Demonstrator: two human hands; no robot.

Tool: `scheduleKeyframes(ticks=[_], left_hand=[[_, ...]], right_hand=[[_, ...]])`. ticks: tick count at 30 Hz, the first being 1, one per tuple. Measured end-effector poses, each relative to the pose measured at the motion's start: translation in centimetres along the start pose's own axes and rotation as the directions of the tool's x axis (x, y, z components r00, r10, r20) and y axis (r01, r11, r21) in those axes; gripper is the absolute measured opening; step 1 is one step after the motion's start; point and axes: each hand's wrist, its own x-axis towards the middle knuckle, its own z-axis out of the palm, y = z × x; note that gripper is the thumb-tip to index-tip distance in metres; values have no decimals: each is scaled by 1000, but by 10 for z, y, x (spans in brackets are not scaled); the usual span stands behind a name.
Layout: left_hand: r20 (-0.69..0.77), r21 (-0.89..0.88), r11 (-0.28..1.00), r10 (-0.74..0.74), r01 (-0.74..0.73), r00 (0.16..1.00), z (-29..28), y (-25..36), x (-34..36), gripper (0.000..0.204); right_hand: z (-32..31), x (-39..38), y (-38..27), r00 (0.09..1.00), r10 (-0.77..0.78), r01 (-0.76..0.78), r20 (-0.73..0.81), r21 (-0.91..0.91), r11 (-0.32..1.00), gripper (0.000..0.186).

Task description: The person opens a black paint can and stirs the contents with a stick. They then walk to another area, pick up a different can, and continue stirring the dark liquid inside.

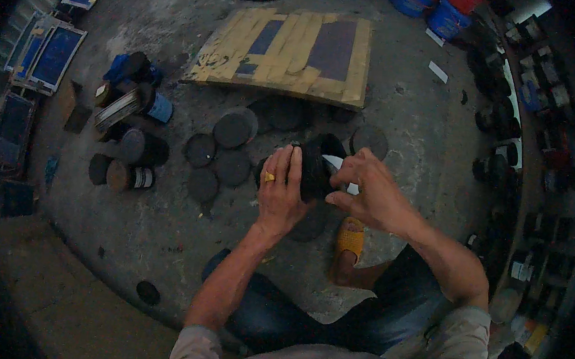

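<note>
A black, round container (314, 171) lies tilted on its side in front of me, its open mouth facing right. My left hand (281, 189), wearing a gold-coloured ring, wraps its fingers over the container's left end. At the mouth, my right hand (371, 193) is closed on a thin white flat piece (333, 161) that reaches partly inside. The container's rim and my fingers hide part of this piece, so its kind cannot be told. Around the container, several dark round lids or discs (234, 129) lie on the floor.
A taped screen frame (291, 51) lies beyond the discs. Dark cans (143, 146) cluster at the left, with blue-meshed frames (57, 57) against the wall. Blue buckets (448, 20) stand at the far right; crowded shelves (548, 220) line the right side. My yellow slipper (350, 238) is close by.
</note>
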Motion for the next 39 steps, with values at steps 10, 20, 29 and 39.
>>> scheduleKeyframes(ticks=[10,20,29,39], left_hand=[[-108,-75,994,68,-76,992,2,-3,0,101],[-194,-103,979,155,-177,969,0,-8,5,97],[-123,-168,975,127,-147,984,2,-6,0,97],[-103,-196,975,90,-109,991,1,-1,-1,107]], right_hand=[[-10,3,-1,997,18,-33,74,203,979,15],[-20,6,-6,955,138,-234,264,379,895,11],[-11,-2,-5,981,26,-75,190,255,964,9],[1,-15,-7,997,-34,14,75,256,967,18]])
